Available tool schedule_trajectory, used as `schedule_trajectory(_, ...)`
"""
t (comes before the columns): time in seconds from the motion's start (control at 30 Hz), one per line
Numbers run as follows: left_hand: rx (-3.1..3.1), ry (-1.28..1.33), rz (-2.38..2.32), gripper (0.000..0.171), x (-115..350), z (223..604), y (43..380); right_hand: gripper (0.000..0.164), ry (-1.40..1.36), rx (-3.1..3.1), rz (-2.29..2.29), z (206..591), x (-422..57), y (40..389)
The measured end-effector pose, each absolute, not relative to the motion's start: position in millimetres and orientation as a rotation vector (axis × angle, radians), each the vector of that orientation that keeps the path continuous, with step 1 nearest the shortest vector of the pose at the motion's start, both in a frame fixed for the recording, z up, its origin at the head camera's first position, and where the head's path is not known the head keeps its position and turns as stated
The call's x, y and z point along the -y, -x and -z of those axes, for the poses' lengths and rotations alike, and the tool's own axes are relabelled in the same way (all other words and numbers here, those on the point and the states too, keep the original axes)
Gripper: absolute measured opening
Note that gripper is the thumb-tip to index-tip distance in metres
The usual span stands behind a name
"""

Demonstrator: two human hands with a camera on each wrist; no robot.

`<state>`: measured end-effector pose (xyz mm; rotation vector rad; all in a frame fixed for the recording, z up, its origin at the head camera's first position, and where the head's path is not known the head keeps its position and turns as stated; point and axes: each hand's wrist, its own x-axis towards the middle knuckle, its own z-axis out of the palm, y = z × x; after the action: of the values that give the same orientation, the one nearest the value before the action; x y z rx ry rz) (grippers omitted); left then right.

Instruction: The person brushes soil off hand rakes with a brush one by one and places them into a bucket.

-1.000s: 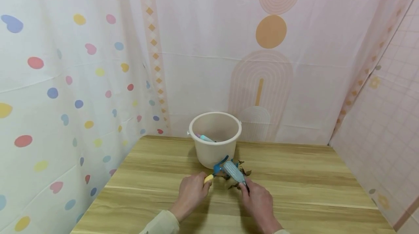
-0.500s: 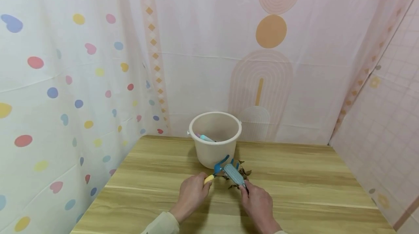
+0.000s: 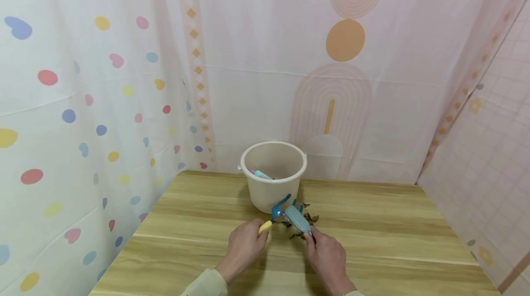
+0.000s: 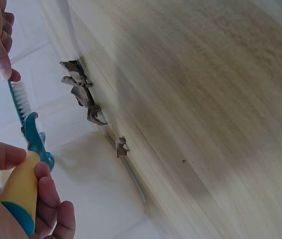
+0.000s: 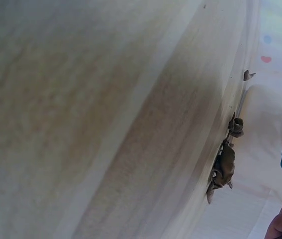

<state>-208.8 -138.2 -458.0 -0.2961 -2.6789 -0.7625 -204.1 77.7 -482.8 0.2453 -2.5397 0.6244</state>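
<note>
My left hand point(image 3: 245, 243) grips the yellow handle of a small garden hand rake point(image 3: 276, 211), whose blue curved tines point up and away. In my right hand point(image 3: 327, 254) is a grey-blue scrubbing brush point(image 3: 297, 219), held by its near end. Its white bristles point(image 4: 21, 97) face the rake head and appear to touch the tines in the left wrist view. Both tools are held above the table, over several dry brown leaves point(image 3: 313, 218). Part of the tines is hidden behind the brush.
Just behind the tools a cream bucket point(image 3: 271, 194) stands on the wood-grain table point(image 3: 393, 231). Inside it lies a light-blue-ended object point(image 3: 262, 175) beside something pinkish. Patterned curtains point(image 3: 248, 79) surround the table at the back and sides.
Over the second, the brush has shifted slightly down along the rake head, uncovering more of the blue tines. Both grips stay the same, and the head view has turned a little.
</note>
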Motion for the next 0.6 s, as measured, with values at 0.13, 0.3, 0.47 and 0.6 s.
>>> schedule_trajectory(0.13, 2.676, 0.377, 0.809, 0.010, 138.0, 459.3, 209.6, 0.027, -0.226, 2.547, -0.634, 484.5, -80.5, 204.2)
schedule_trajectory(0.3, 2.699, 0.413, 0.836, 0.008, 139.2, 461.0, 208.7, 0.029, -0.212, 2.543, -0.641, 485.8, -85.1, 205.4)
schedule_trajectory(0.47, 2.671, 0.408, 0.712, 0.010, 139.8, 461.9, 208.6, 0.027, -0.215, 2.521, -0.643, 484.0, -87.7, 206.6)
schedule_trajectory(0.6, 2.611, 0.404, 0.580, 0.016, 140.5, 462.0, 210.1, 0.026, -0.321, 2.395, -0.648, 484.1, -83.7, 205.1)
